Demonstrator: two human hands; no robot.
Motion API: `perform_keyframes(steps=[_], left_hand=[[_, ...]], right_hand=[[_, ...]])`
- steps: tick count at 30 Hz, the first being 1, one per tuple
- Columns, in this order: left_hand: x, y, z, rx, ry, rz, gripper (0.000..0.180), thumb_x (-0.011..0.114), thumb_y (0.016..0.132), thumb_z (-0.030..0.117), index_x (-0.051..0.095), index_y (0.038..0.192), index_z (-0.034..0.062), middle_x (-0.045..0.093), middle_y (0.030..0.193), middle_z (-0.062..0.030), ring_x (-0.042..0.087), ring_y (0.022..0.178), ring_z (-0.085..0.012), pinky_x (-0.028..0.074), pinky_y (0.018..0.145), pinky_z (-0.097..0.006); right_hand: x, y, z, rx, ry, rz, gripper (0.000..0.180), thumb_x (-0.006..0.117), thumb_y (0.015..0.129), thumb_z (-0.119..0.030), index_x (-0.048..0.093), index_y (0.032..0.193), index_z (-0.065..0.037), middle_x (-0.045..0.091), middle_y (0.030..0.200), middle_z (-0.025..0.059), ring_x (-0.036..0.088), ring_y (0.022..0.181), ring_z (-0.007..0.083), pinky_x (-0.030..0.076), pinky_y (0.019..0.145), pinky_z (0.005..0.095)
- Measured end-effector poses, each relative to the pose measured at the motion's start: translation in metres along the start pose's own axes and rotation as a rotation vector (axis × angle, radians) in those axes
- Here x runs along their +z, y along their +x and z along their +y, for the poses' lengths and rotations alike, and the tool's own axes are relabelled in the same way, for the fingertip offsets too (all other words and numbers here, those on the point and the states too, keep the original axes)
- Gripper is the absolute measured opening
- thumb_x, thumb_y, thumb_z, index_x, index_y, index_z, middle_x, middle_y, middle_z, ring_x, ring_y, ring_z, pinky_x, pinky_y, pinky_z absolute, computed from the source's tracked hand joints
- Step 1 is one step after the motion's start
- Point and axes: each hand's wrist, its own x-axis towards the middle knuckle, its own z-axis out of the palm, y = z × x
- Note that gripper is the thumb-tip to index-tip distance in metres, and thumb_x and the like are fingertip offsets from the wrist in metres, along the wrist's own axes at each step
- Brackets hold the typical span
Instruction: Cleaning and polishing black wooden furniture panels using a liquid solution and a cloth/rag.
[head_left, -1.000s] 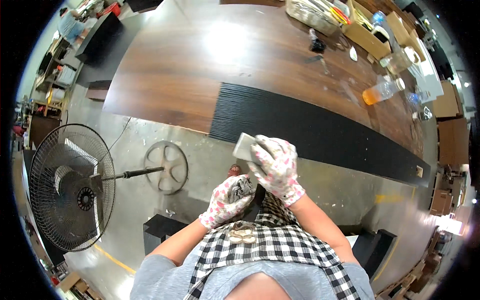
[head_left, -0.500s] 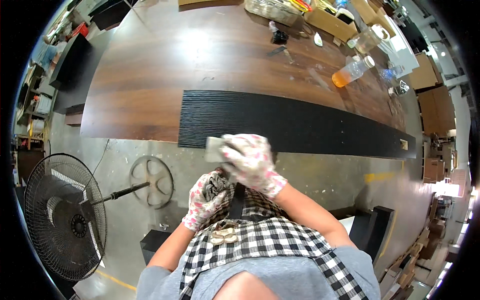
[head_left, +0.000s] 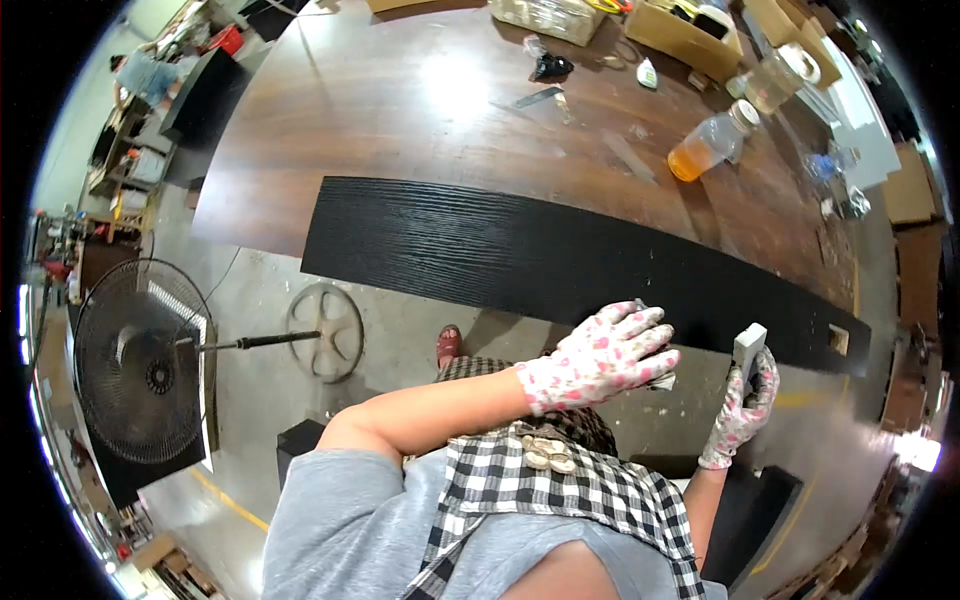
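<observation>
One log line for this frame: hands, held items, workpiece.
left hand: gloved, on small pad at black board edge | right hand: gloved, grips grey block | table: bottles, boxes

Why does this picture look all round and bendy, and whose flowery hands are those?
The picture comes from a small camera worn on a person's head, looking down. Its lens sees very wide, so straight edges curve near the rim. The hands belong to that person, who wears flowered work gloves. The left hand reaches across the body and rests at the near edge of a long black board, with something small and pale under its fingers that I cannot make out. The right hand holds a small pale block upright. The board lies on a big brown wooden table. Farther back stand a plastic bottle of orange liquid and cardboard boxes. A standing fan is on the floor.
</observation>
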Motion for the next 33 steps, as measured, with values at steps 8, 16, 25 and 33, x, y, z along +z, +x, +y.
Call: perform_keyframes(steps=[8, 16, 25, 33], left_hand=[[-0.053, -0.079, -0.042, -0.359, 0.090, 0.032, 0.046, 0.067, 0.078, 0.022, 0.058, 0.123, 0.0149, 0.056, 0.128, -0.0095, 0.049, 0.126, -0.0288, 0.033, 0.108, -0.048], [-0.127, -0.270, -0.111, -0.935, 0.192, 0.878, 0.042, 0.060, 0.090, 0.024, 0.051, 0.129, 0.0100, 0.062, 0.119, -0.0047, 0.057, 0.106, -0.0181, 0.045, 0.091, -0.035], [-0.112, -0.322, -0.111, -1.029, -0.253, 1.505, 0.045, 0.056, 0.096, 0.018, 0.042, 0.137, 0.0052, 0.053, 0.129, -0.0066, 0.052, 0.115, -0.0175, 0.042, 0.098, -0.031], [-0.115, -0.321, -0.108, -1.167, -0.375, 1.649, 0.041, 0.055, 0.096, 0.012, 0.044, 0.135, 0.0056, 0.059, 0.121, -0.0030, 0.051, 0.077, -0.0044, 0.043, 0.064, -0.020]], right_hand=[[0.082, 0.075, -0.038, -0.200, 0.391, -0.336, 0.035, 0.071, 0.082, -0.009, 0.061, 0.115, -0.001, 0.057, 0.125, 0.0153, 0.053, 0.119, 0.0280, 0.041, 0.102, 0.0398], [0.237, 0.114, -0.186, -0.621, 0.489, -0.776, 0.039, 0.076, 0.077, -0.019, 0.064, 0.111, -0.004, 0.061, 0.120, 0.0154, 0.059, 0.111, 0.0304, 0.047, 0.095, 0.0403], [0.376, 0.052, -0.350, -1.305, 0.528, -1.458, 0.039, 0.077, 0.068, -0.016, 0.066, 0.105, -0.009, 0.062, 0.117, 0.0074, 0.056, 0.108, 0.0292, 0.044, 0.092, 0.0413], [0.411, 0.082, -0.355, -1.300, 0.285, -1.522, 0.034, 0.076, 0.071, -0.018, 0.069, 0.104, -0.012, 0.063, 0.115, 0.0050, 0.055, 0.111, 0.0257, 0.043, 0.096, 0.0408]])
